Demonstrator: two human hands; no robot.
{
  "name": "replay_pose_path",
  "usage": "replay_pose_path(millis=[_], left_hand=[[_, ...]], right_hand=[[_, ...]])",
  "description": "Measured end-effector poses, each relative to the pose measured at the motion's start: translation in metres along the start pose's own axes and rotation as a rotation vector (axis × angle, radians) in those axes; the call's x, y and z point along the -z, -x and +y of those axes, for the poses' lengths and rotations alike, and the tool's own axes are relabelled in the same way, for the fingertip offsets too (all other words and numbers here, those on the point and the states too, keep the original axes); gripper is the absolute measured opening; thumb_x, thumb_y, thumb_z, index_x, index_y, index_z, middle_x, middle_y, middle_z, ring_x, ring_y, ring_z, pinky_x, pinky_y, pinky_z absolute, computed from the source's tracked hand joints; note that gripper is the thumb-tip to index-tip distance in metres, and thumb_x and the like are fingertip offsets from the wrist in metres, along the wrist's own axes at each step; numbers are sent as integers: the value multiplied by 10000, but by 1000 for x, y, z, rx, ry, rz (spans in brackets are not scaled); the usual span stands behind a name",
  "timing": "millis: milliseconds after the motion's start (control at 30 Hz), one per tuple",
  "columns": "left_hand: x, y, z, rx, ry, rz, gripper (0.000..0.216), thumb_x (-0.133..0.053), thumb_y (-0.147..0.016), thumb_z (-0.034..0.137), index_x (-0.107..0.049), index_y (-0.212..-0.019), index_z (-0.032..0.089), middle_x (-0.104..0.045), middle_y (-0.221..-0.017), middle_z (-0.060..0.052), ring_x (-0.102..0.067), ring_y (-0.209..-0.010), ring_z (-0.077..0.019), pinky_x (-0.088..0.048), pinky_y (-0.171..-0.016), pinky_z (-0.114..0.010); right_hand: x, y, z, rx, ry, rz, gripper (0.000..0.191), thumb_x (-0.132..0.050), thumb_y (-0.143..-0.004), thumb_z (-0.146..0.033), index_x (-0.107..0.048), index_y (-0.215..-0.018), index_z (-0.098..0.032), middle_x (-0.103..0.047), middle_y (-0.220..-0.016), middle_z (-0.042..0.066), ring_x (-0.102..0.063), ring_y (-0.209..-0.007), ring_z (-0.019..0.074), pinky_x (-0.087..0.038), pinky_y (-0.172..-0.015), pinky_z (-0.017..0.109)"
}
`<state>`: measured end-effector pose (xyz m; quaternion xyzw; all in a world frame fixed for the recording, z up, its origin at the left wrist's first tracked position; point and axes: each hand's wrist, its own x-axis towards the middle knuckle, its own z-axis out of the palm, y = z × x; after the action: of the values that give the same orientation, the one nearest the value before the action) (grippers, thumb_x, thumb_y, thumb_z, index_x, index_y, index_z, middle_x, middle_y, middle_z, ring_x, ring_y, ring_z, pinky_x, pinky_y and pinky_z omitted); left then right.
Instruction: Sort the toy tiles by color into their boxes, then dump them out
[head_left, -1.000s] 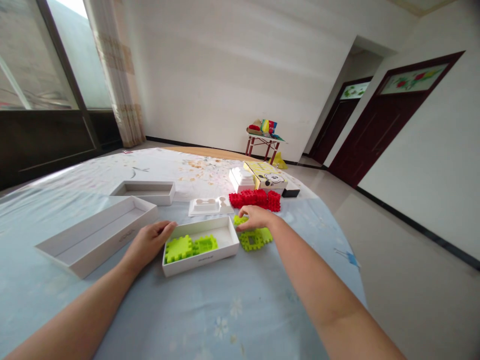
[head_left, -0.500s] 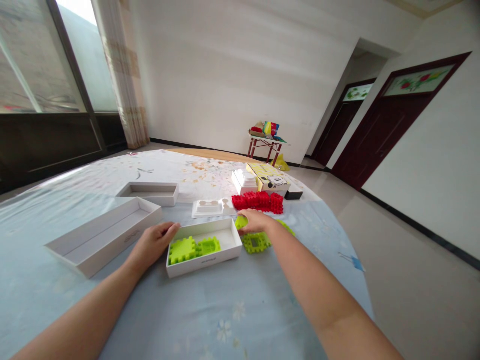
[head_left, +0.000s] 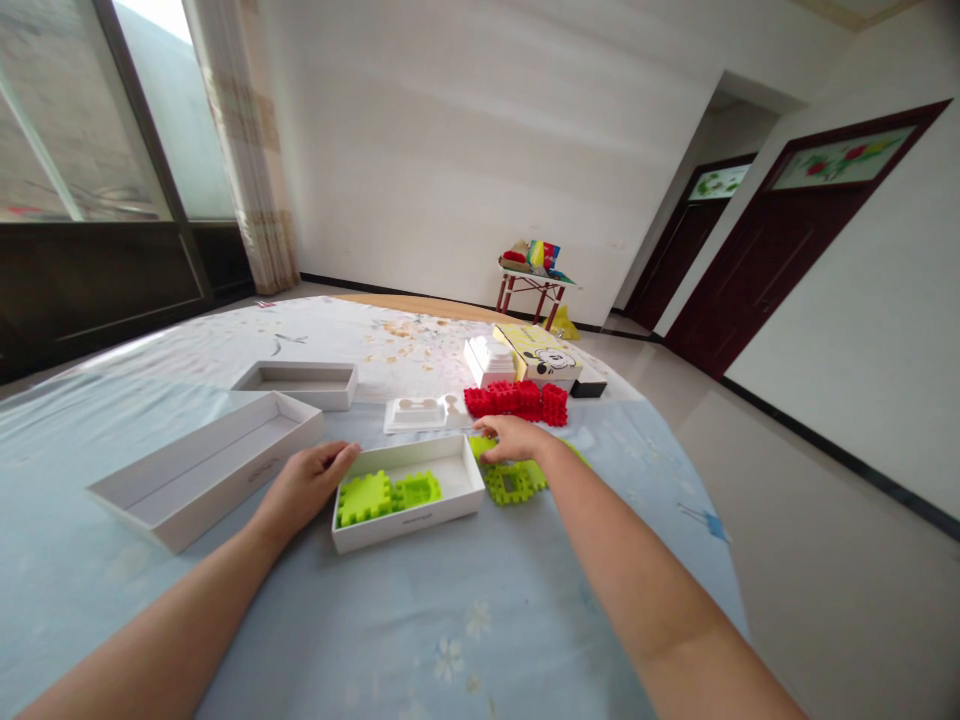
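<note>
My left hand [head_left: 311, 485] is closed at the back left corner of a white box [head_left: 450, 512], its fingertips on the rim. Inside the box, on its left side, lie lime-green interlocking blocks [head_left: 365, 498] with notched edges. To the right of the box, my right hand [head_left: 517, 438] hovers low over more green blocks [head_left: 510, 484], its thumb and fingers apart. A green piece [head_left: 478, 447] shows between and below these fingers; whether they touch it is hard to tell. My hand and wrist partly cover the pieces there.
Red interlocking blocks [head_left: 517, 401] stand behind my right hand. A white moulded tray [head_left: 424, 412], a white stepped piece [head_left: 489, 358] and a yellow cartoon box [head_left: 536, 352] lie farther back. Two more white boxes, one long [head_left: 217, 470] and one smaller [head_left: 300, 385], stand at left.
My right hand has lifted slightly and its fingers have spread a little over the green pieces. My left hand has stayed at the box corner.
</note>
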<state>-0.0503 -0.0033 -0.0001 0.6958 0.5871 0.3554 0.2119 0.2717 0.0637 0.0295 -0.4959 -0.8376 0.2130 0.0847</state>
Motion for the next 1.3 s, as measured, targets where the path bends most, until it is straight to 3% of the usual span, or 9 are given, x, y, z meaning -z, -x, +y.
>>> replay_pose_path(millis=[200,367,500,667,833,1000,1133,1300], left_hand=[[-1,-1,-5,-16,-36,-12,459,-425,-772,567,-638,-731,163,-582,-588,13,-493,-591,-151,-357,-527,-204],[-1,-1,-5,-13,-60,-29,448,-407,-798,546,-636,-745,165,-594,-619,13,-506,-609,-153,-354,-546,-208],[-1,-1,-5,-18,-67,-26,448,-395,-807,540,-621,-714,165,-570,-593,17,-500,-607,-152,-345,-544,-210],[-2,-1,-5,-6,-42,-26,433,-408,-802,531,-612,-704,162,-564,-596,17,-497,-609,-149,-342,-543,-212],[-1,2,2,-23,-2,-6,425,-440,-771,530,-613,-658,158,-547,-557,19,-476,-575,-144,-335,-510,-213],[0,3,6,-40,7,11,427,-444,-762,531,-607,-625,161,-538,-532,22,-465,-548,-136,-329,-493,-210],[-1,1,2,-37,-16,18,423,-436,-773,521,-622,-657,159,-544,-546,22,-471,-560,-139,-329,-500,-211],[-2,0,1,-28,-36,-6,422,-416,-798,508,-624,-686,158,-551,-573,25,-486,-584,-138,-333,-521,-207]], right_hand=[[-4,-2,-4,11,95,15,656,-750,-564,-285,-576,-1182,-149,-629,-1107,119,-603,-964,252,-460,-845,322],[3,9,-7,17,24,153,640,-694,-620,-254,-526,-1231,-169,-615,-1126,106,-580,-1001,242,-443,-875,348],[18,25,-28,144,-86,257,668,-661,-666,-253,-451,-1293,-155,-552,-1217,118,-543,-1059,223,-416,-920,350],[22,33,-78,367,-18,132,689,-665,-662,-218,-435,-1311,-192,-544,-1214,95,-496,-1113,223,-354,-986,372],[7,23,-109,462,61,-59,699,-692,-643,-206,-450,-1299,-178,-560,-1212,104,-484,-1137,244,-354,-987,375],[5,22,-108,442,-89,-137,768,-722,-657,-275,-393,-1338,-145,-545,-1247,128,-532,-1116,209,-392,-966,316],[6,26,-101,342,-70,-53,598,-645,-729,-213,-458,-1287,-106,-586,-1187,149,-570,-1063,209,-432,-920,324],[-6,24,-99,377,-19,-57,451,-616,-751,-228,-561,-1188,-127,-627,-1124,116,-600,-984,206,-454,-883,321]])
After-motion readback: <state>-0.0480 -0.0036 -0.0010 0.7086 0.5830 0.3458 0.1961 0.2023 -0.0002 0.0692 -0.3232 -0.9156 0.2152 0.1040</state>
